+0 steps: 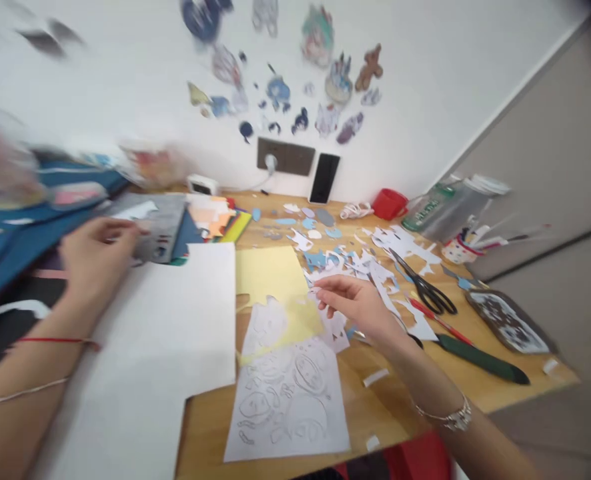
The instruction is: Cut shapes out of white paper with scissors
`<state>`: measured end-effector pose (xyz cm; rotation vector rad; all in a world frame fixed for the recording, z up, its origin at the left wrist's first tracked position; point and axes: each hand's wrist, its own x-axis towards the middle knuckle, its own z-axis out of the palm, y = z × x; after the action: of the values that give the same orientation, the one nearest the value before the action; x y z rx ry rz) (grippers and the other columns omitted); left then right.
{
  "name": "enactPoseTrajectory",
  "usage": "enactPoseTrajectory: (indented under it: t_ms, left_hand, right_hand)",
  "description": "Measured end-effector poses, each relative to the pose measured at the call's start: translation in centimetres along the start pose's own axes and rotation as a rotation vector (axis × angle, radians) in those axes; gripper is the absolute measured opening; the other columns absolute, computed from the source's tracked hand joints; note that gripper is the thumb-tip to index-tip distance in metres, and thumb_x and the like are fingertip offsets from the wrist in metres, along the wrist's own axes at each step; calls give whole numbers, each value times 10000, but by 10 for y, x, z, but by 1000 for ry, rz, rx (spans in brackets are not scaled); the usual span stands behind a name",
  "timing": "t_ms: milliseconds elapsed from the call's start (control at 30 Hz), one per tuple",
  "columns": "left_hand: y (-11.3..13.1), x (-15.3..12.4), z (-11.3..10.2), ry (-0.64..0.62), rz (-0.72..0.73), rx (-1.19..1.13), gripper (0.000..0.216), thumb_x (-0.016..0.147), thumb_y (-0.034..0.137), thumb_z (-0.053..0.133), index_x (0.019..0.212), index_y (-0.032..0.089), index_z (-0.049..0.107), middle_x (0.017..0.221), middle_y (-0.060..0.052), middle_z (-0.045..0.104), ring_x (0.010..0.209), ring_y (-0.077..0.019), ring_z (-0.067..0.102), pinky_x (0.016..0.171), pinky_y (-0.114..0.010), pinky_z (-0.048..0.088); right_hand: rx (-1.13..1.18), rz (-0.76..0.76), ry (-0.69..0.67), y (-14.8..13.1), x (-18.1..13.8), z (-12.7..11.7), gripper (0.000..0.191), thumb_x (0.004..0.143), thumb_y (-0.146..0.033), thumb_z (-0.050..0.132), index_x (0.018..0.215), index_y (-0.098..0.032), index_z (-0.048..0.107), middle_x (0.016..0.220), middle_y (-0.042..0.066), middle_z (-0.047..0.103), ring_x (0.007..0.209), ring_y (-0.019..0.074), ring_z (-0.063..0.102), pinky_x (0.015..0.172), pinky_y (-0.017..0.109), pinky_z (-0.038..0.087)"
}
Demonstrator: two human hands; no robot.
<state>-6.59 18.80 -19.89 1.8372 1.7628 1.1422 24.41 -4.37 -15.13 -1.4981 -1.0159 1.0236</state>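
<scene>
My left hand (98, 250) is on the left, above a grey sheet (173, 217) and the edge of a large white sheet (175, 320). Its thumb and fingers are pinched together; anything between them is blurred. In the middle, my right hand (355, 303) is closed at the fingertips on what looks like a small white paper piece (313, 291). Below it lies a paper with pencil drawings (288, 407), partly over a yellow sheet (270, 267). Cut white and blue paper scraps (365, 263) are strewn behind my right hand.
Black-handled scissors (433, 293), a red pen (445, 323) and a dark green-handled tool (485, 360) lie at right, near a dark tray (510, 320). A pen cup (460, 250), a red roll (390, 202) and a phone (324, 179) stand at the back. Paper cutouts cover the wall.
</scene>
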Motion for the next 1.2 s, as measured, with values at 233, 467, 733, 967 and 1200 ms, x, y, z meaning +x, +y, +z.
enactPoseTrajectory:
  t_ms: [233, 467, 733, 967, 1200]
  left_hand:
    - [4, 1, 5, 8, 58, -149, 282, 796, 391, 610, 906, 133, 637, 739, -10, 667, 679, -144, 627, 632, -286, 498]
    - [-6, 8, 4, -61, 7, -151, 234, 875, 316, 532, 994, 124, 589, 931, -44, 639, 794, -154, 625, 705, -337, 528]
    - [-13, 18, 5, -35, -108, 121, 255, 850, 331, 560, 1021, 144, 594, 1115, -73, 586, 1026, -224, 552, 877, -445, 447]
    - [-10, 26, 5, -145, -222, 229, 304, 862, 371, 534, 1070, 153, 573, 1121, -79, 580, 1006, -219, 562, 859, -437, 459]
    - [2, 54, 7, -298, -298, 285, 297, 862, 353, 543, 1084, 156, 560, 1072, -69, 592, 935, -199, 591, 789, -391, 497]
  right_hand:
    - [-66, -103, -268, -34, 121, 130, 74, 764, -80, 642, 732, -136, 606, 608, -37, 614, 556, 87, 598, 501, 192, 485]
    - [-305, -124, -295, -39, 180, 227, 143, 886, -252, 548, 925, -121, 590, 839, 12, 627, 671, 114, 612, 577, 257, 530]
    - [-723, -174, -274, -41, 211, 234, 190, 870, -282, 564, 991, -141, 602, 1034, 47, 615, 905, 199, 600, 775, 383, 508]
    - [-858, -149, -255, -42, 225, 241, 197, 885, -302, 539, 999, -154, 599, 1036, 48, 614, 884, 188, 604, 760, 366, 514]
    - [-833, -141, -304, -30, 237, 240, 203, 898, -309, 521, 983, -139, 593, 936, 36, 633, 752, 143, 619, 663, 312, 532]
